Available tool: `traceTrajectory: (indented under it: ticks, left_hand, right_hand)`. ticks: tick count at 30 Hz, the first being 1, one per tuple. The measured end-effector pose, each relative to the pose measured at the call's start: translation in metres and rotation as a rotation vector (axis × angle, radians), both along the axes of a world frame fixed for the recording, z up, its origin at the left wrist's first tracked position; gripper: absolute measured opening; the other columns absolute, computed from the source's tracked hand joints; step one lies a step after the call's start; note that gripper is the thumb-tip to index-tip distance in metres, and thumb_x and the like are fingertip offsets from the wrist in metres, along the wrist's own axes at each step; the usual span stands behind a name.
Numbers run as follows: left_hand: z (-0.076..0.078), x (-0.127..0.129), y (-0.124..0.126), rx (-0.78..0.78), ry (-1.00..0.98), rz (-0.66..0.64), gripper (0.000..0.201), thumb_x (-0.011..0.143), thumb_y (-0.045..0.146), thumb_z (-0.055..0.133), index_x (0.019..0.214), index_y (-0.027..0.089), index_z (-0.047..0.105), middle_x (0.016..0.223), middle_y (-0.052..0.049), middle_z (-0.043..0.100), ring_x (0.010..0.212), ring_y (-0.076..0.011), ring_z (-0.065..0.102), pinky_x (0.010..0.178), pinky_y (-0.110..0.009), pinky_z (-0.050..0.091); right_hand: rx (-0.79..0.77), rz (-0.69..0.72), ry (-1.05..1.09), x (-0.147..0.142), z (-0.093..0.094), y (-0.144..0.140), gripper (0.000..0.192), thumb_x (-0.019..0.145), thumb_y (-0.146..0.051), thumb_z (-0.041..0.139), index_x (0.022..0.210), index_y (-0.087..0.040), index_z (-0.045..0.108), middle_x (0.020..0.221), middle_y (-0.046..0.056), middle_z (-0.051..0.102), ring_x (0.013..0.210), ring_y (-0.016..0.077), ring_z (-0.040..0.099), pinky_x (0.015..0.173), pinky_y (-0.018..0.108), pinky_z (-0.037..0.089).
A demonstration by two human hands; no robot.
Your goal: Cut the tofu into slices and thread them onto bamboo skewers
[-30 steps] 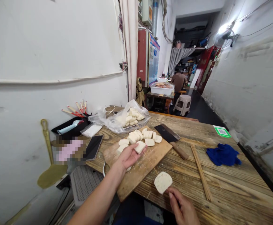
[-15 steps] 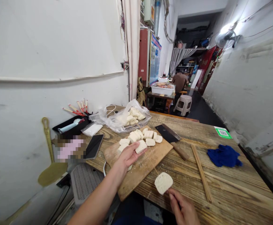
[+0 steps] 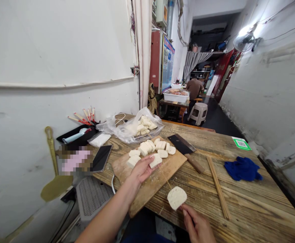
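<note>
Above the cutting board, my left hand is closed on a white slice, apparently steamed bun. My right hand, near the table's front edge, grips the lower end of a thin bamboo skewer. One bun slice is threaded on that skewer close to my right fingers. The skewer's far end reaches the slice in my left hand; whether it has entered is unclear. Several more bun slices lie in rows at the back of the board.
A cleaver lies at the board's right corner, with a bundle of skewers and a blue cloth further right. A plastic bag of slices stands behind; a phone lies left. A person sits in the background.
My left hand and its bun slice have shifted slightly right and down, toward the slice on the skewer. My right hand has barely moved.
</note>
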State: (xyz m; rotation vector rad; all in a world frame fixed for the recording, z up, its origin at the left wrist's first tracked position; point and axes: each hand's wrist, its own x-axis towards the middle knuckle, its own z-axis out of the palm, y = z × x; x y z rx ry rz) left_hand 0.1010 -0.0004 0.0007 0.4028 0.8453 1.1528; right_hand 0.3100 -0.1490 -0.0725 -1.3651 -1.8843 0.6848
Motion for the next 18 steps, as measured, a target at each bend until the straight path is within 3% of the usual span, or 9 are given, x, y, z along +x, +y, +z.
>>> traceTrajectory:
  ticks: [3, 6, 18]
  left_hand:
    - [0.000, 0.004, -0.001, -0.001, 0.002, -0.013, 0.014, 0.078, 0.003, 0.052, 0.087, 0.007, 0.062, 0.088, -0.010, 0.068, 0.078, -0.0182, 0.065, 0.085, -0.043, 0.050]
    - [0.000, 0.007, -0.003, -0.008, 0.012, -0.019, 0.015, 0.078, 0.002, 0.052, 0.087, 0.007, 0.062, 0.088, -0.010, 0.068, 0.077, -0.0176, 0.065, 0.084, -0.043, 0.051]
    - [0.004, 0.014, -0.006, -0.043, 0.052, -0.076, 0.017, 0.077, 0.002, 0.052, 0.091, 0.006, 0.062, 0.084, -0.011, 0.068, 0.075, -0.0173, 0.065, 0.082, -0.039, 0.051]
  right_hand:
    - [-0.048, -0.004, 0.020, -0.002, 0.002, 0.001, 0.042, 0.092, -0.033, 0.029, 0.101, -0.011, 0.064, 0.077, 0.010, 0.069, 0.066, 0.0170, 0.065, 0.064, 0.021, 0.051]
    - [-0.080, -0.004, 0.055, -0.006, 0.004, 0.003, 0.045, 0.092, -0.035, 0.028, 0.101, -0.010, 0.063, 0.068, 0.008, 0.065, 0.066, 0.0179, 0.064, 0.065, 0.022, 0.050]
    - [-0.117, -0.005, 0.099, -0.007, 0.009, 0.004, 0.046, 0.091, -0.038, 0.029, 0.100, -0.009, 0.064, 0.064, 0.007, 0.064, 0.054, 0.0165, 0.059, 0.054, 0.021, 0.047]
